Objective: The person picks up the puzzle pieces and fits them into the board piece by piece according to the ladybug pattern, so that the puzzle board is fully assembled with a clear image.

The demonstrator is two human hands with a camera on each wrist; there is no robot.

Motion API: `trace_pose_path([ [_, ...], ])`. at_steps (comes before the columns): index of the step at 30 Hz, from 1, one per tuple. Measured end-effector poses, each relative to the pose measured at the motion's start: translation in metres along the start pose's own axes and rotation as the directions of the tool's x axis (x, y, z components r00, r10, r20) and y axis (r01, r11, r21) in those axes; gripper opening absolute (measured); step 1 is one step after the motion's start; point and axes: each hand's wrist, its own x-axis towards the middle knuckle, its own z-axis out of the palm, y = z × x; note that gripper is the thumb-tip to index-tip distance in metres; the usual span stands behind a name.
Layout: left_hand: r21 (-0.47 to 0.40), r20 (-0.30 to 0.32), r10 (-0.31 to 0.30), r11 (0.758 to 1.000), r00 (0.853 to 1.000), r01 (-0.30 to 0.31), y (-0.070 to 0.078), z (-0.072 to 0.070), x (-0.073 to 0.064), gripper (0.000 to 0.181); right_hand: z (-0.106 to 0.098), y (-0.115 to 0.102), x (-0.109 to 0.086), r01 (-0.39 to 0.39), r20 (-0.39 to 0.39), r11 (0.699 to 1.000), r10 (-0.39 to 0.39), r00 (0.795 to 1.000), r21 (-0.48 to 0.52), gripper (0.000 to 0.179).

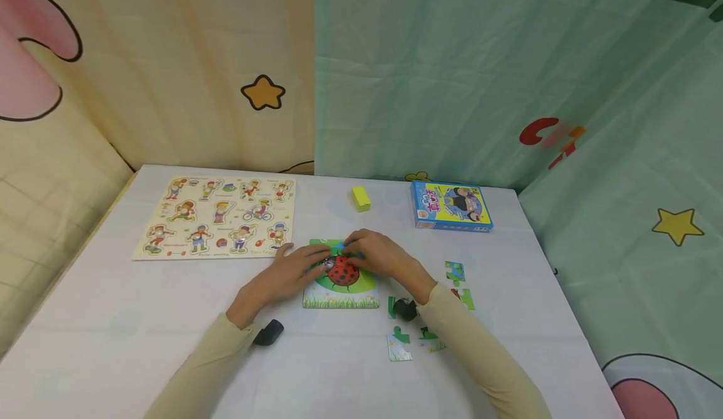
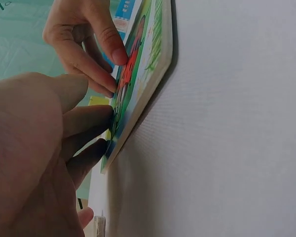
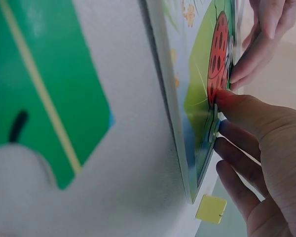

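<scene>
A ladybug jigsaw puzzle (image 1: 341, 300) lies flat on the white table in front of the person. My right hand (image 1: 380, 254) reaches over its upper right part, where thumb and fingertips pinch a puzzle piece (image 3: 213, 129) at the board's surface; the fingers partly cover it. From the left, my left hand (image 1: 294, 271) rests its fingertips on the upper left of the puzzle, beside the ladybug's head. In the left wrist view, the fingers of that hand (image 2: 34, 143) touch the picture side and hold nothing.
Several loose puzzle pieces (image 1: 399, 346) lie to the right, partly under the right forearm. A peg board with sports figures (image 1: 211, 231) stands at back left, near the left thumb. Behind the puzzle are a yellow block (image 1: 360, 199) and a blue card box (image 1: 452, 206).
</scene>
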Motion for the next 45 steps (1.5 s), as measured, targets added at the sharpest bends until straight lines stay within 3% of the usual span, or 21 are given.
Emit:
trace_pose_path([
  [8,-0.100,0.048,-0.027,0.995,0.998,0.032,-0.009,0.003,0.001,0.049,-0.001,-0.002,-0.001,-0.047,0.006,0.999,0.047,0.999,-0.013,0.025],
  [14,-0.123,0.053,-0.035,0.991,0.998,0.041,-0.010,0.003,0.002,0.048,-0.006,0.002,-0.004,-0.088,0.038,0.994,0.086,0.996,0.059,0.030],
  [19,-0.163,0.056,-0.043,0.985,0.998,0.051,-0.011,0.002,0.002,0.049,-0.013,0.008,-0.014,-0.097,0.006,0.989,0.097,0.995,0.109,0.031],
  [26,-0.196,0.058,-0.020,0.980,0.998,0.031,-0.017,0.004,0.002,0.051,-0.021,0.017,-0.039,-0.133,-0.022,0.983,0.137,0.990,0.128,0.030],
  [33,-0.271,0.055,-0.010,0.962,0.998,0.025,-0.022,0.005,0.001,0.049,-0.031,0.024,-0.070,-0.179,-0.037,0.961,0.191,0.981,0.209,0.032],
  [45,-0.271,0.056,0.012,0.963,0.998,0.004,-0.024,0.008,0.002,0.050,-0.039,0.042,-0.120,-0.267,-0.032,0.941,0.279,0.960,0.210,0.034],
])
